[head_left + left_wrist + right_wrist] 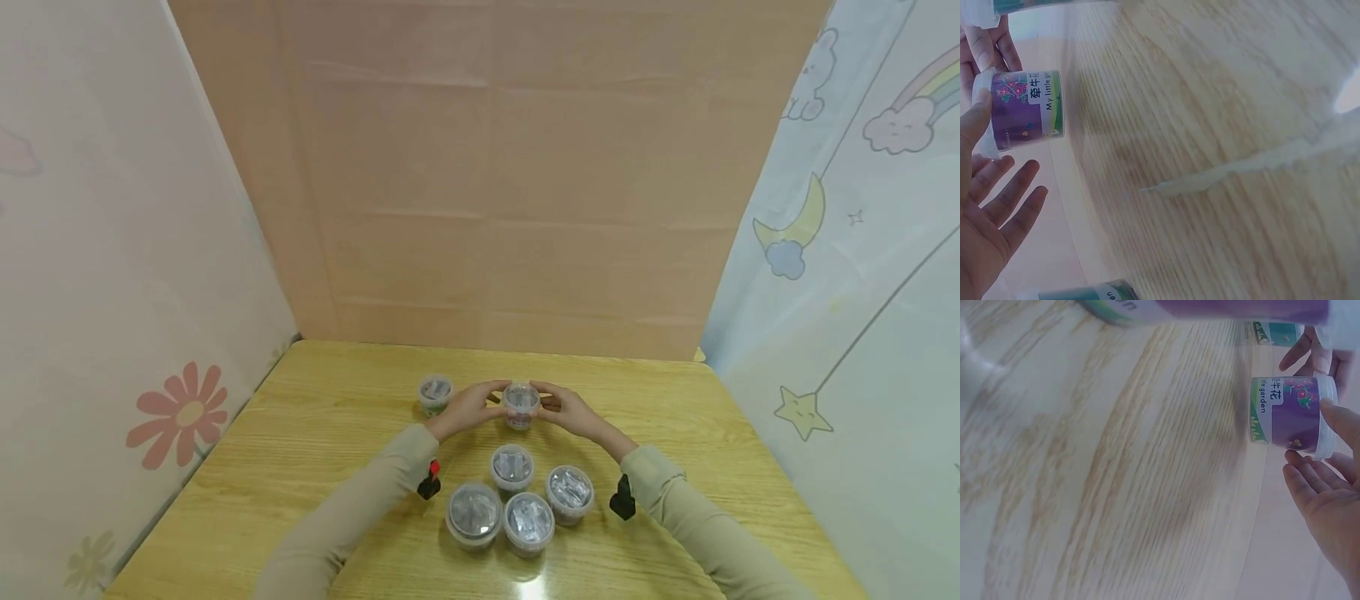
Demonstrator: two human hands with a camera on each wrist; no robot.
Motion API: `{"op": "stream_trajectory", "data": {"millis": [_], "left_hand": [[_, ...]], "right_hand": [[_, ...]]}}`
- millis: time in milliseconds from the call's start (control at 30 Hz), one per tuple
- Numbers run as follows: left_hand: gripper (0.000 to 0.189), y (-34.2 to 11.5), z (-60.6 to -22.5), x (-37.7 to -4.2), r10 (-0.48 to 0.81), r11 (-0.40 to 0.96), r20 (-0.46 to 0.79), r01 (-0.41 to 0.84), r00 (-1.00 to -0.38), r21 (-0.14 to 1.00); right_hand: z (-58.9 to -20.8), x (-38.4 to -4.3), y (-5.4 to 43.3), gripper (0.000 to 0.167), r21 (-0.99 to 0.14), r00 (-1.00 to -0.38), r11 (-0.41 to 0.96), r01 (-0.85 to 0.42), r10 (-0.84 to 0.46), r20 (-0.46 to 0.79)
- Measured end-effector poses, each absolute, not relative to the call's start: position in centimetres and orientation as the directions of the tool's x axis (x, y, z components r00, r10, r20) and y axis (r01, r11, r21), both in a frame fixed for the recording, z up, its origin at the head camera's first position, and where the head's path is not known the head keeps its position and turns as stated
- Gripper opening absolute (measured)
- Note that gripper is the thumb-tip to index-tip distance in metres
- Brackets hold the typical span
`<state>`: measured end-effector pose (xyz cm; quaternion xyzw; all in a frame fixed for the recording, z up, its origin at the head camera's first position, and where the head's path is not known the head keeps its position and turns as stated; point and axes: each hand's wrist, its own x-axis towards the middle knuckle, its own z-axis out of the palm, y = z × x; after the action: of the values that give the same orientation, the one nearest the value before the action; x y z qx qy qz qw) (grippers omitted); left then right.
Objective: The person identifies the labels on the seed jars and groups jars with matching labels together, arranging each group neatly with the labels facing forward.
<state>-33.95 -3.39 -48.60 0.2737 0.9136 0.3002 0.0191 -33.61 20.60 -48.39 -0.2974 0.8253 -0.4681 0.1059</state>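
A small lidded plastic cup point(521, 404) stands toward the back of the table, between my two hands. Its purple label shows pink flowers, Chinese characters and the words "My little g..." on the cup point(1025, 109) in the left wrist view. My left hand point(469, 408) pinches the lid's rim from the left, thumb on the near side, with other fingers spread. From the right, my right hand point(573, 413) grips the same rim, its thumb against the cup point(1294, 415). Left of my left hand sits another lidded cup point(436, 393).
Nearer to me stand a lidded cup point(512, 467), a wider cup point(474, 513), a front cup point(529, 523) and a right-hand cup point(570, 493), grouped on the wooden table point(337, 400). A tan panel point(495, 208) rises behind; printed curtains hang at both sides.
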Motion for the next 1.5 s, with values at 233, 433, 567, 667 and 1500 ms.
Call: {"op": "stream_trajectory", "data": {"millis": [233, 433, 567, 667, 1500], "left_hand": [[0.066, -3.1, -48.9, -33.8, 0.491, 0.677, 0.122, 0.466, -0.863, 0.57], [0.066, -3.2, -49.1, -33.9, 0.475, 0.696, 0.107, 0.447, -0.873, 0.561], [0.066, -3.2, -49.0, -33.9, 0.476, 0.704, 0.1, 0.446, -0.874, 0.552], [0.065, -3.2, -48.9, -33.8, 0.479, 0.701, 0.099, 0.448, -0.872, 0.555], [0.07, -2.3, -48.1, -33.1, 0.463, 0.684, 0.048, 0.391, -0.885, 0.616]], "right_hand": [[-48.7, -33.8, 20.7, 0.061, -0.827, -0.798, 0.396, -0.399, -0.594, 0.101], [-48.3, -33.7, 20.4, 0.061, -0.81, -0.8, 0.423, -0.405, -0.593, 0.091], [-46.6, -32.7, 19.9, 0.059, -0.811, -0.781, 0.405, -0.423, -0.617, 0.1], [-46.1, -32.3, 19.8, 0.058, -0.822, -0.772, 0.38, -0.424, -0.627, 0.109], [-48.3, -33.5, 21.1, 0.061, -0.816, -0.808, 0.413, -0.404, -0.58, 0.107]]}}
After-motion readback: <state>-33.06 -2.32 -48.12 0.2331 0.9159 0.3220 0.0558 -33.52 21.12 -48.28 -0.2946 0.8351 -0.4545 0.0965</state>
